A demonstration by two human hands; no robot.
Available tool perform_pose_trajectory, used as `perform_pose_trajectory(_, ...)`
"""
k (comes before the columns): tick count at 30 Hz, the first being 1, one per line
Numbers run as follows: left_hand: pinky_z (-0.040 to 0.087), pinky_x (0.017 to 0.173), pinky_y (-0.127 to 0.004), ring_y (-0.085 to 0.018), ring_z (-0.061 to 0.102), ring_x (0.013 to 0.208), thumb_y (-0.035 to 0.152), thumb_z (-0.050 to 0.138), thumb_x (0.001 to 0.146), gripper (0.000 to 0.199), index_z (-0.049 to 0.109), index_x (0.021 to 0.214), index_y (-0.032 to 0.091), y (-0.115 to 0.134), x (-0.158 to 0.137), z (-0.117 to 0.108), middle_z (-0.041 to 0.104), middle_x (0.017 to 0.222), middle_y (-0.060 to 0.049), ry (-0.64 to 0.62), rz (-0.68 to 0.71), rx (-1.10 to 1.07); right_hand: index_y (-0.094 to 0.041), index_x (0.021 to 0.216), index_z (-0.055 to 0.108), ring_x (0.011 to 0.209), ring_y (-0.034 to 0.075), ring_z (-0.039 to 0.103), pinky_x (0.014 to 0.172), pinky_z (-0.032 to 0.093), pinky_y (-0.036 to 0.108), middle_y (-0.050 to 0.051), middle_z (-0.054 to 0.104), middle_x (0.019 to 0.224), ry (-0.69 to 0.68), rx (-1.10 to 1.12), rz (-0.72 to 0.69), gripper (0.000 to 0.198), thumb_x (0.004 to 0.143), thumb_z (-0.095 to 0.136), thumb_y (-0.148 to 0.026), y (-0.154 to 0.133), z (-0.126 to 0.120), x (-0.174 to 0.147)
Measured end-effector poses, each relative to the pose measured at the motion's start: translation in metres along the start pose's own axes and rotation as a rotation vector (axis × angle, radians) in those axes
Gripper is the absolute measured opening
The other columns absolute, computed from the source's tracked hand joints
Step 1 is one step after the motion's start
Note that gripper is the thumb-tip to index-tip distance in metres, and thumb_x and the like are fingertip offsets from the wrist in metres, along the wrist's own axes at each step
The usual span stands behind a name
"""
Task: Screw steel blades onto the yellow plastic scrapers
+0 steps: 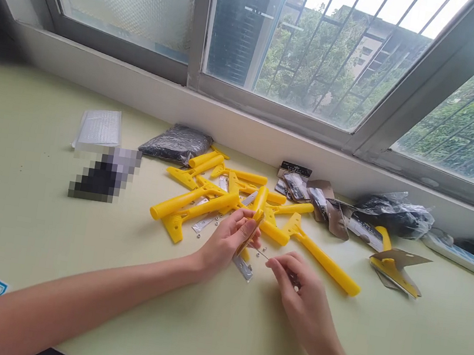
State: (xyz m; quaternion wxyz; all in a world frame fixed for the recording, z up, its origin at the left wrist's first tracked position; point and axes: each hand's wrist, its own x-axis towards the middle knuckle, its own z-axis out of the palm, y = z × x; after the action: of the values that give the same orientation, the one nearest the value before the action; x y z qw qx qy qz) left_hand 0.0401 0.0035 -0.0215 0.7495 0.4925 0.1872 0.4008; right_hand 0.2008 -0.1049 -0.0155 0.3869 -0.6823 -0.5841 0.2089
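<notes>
My left hand [224, 238] is closed around a yellow plastic scraper [261, 200], its handle pointing up and away from me. The fingers of my right hand [303, 297] pinch a thin metal rod-like tool [263, 255]. Its tip reaches to the lower side of the held scraper; whether it touches is too small to tell. Just below the scraper lies a flat metal blade [243, 270] on the table. Behind both hands spreads a heap of yellow scraper handles [210, 203], with small nuts [217, 220] and metal strips among them. One long yellow handle [326, 263] lies beyond my right hand.
The pale green table [128, 250] runs up to a window sill. At the back are a black plastic bag [177, 144], a bubble-wrap pouch [101, 127], cardboard packaging [322, 205] and a clear bag with dark contents [396, 213]. A packaged yellow scraper [396, 272] lies at right.
</notes>
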Motion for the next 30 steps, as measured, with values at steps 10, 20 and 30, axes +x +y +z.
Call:
perform_pose_trajectory(10, 0.051, 0.084, -0.031, -0.015, 0.065, 0.083, 0.058, 0.068, 0.089, 0.048, 0.051, 0.114, 0.020, 0.0009, -0.0001, 0.0003, 0.058, 0.088, 0.000, -0.001, -0.008, 0.009, -0.025, 0.091, 0.069, 0.077, 0.016, 0.054, 0.067, 0.043, 0.029, 0.002, 0.063, 0.092, 0.083, 0.015, -0.028, 0.026, 0.095, 0.063, -0.049, 0.0017, 0.0030, -0.0018)
perform_pose_trajectory(20, 0.052, 0.084, -0.030, -0.014, 0.064, 0.081, 0.057, 0.067, 0.091, 0.046, 0.052, 0.114, 0.020, -0.0008, 0.0007, -0.0014, 0.059, 0.089, 0.000, 0.008, -0.002, 0.019, -0.023, 0.092, 0.069, 0.074, 0.016, 0.052, 0.065, 0.040, 0.030, 0.002, 0.062, 0.087, 0.003, 0.050, 0.061, 0.035, 0.098, 0.055, -0.055, 0.0019, -0.0020, 0.0010)
perform_pose_trajectory(30, 0.053, 0.084, -0.029, -0.014, 0.065, 0.083, 0.055, 0.062, 0.095, 0.042, 0.052, 0.115, 0.020, -0.0023, 0.0015, -0.0022, 0.059, 0.091, -0.001, 0.004, 0.010, 0.046, -0.025, 0.099, 0.071, 0.075, 0.015, 0.056, 0.065, 0.045, 0.028, 0.002, 0.064, 0.089, 0.081, -0.005, -0.061, 0.023, 0.097, 0.062, -0.047, 0.0055, 0.0012, -0.0002)
